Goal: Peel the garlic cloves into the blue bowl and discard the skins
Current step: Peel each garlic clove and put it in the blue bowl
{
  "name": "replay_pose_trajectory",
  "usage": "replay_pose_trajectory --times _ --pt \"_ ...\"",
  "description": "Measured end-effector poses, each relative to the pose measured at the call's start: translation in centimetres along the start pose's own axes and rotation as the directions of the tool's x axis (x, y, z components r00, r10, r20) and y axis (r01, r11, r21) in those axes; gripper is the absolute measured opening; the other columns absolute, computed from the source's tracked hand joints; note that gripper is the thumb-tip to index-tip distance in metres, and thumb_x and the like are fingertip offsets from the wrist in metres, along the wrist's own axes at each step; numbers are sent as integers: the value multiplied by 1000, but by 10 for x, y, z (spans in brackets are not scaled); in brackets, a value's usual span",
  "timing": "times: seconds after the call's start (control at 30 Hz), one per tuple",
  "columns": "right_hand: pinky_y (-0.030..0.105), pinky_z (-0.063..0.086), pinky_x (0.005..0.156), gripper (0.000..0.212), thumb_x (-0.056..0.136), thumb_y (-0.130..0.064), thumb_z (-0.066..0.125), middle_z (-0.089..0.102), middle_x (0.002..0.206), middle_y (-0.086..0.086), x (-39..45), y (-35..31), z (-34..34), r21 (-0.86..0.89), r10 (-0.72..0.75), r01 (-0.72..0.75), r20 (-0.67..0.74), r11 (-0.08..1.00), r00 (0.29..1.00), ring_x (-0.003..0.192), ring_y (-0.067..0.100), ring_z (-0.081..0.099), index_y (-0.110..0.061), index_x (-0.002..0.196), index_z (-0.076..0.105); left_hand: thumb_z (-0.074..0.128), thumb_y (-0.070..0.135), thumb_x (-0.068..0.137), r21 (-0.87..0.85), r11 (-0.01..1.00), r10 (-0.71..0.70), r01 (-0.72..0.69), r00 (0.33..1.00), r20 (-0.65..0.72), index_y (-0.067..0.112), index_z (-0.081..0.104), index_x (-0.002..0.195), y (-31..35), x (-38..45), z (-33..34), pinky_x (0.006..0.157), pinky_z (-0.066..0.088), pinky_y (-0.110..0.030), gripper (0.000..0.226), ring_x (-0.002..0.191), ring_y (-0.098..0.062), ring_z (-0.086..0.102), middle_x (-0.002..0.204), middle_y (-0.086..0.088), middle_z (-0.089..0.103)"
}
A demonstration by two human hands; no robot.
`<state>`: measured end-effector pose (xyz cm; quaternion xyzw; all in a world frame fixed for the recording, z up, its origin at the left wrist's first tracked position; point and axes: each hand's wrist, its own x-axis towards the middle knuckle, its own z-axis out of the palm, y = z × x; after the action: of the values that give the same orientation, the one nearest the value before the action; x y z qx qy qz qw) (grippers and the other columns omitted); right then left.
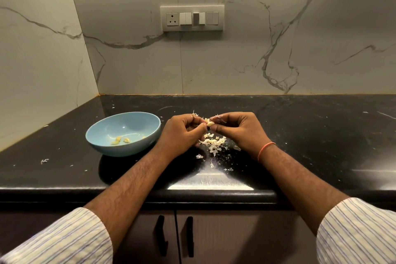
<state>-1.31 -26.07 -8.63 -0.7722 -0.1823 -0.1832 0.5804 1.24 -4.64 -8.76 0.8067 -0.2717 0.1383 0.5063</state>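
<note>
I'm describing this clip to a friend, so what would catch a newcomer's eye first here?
Two bare hands, the left hand and right hand, meet at mid-counter, pinching a small pale garlic clove. Beneath them lies a heap of white papery garlic skins on the glossy black stone counter. To the left sits a round light-blue bowl holding a few peeled cloves.

One blue bowl (123, 133) — perhaps four peeled cloves (118, 140) inside.
</note>
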Motion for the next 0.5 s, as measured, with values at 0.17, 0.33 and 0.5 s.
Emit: replay_pose_trajectory --times 0.17,0.33,0.5 --pt "43 63 94 23 85 -21 86 82 98 -1 0 -1 2 -63 -14 11 -33 998 999 96 15 79 -14 106 82 68 14 103 -2 1000 11 -11 999 46 6 72 114 2 -1 3 65 66 -35 14 73 -15 78 84 -6 77" --pt "48 63 91 23 85 -31 86 82 94 -4 1 3 3 -148 -20 10 -69 989 997 93 15 79 -17 104 83 70 13 101 -16 999 33 -33 999 16 4 73 115 4 -2 2 63 66 -33 16 73 -15 78 84 -8 78" --pt "43 64 89 22 87 -29 85 82 94 -5 0 1 3 -200 -50 36 -61 979 997 91 12 78 -16 105 83 77 18 97 12 996 88 -87 996 -13 6 78 111 6 -4 0 66 66 -29 19 72 -14 78 84 -3 80"
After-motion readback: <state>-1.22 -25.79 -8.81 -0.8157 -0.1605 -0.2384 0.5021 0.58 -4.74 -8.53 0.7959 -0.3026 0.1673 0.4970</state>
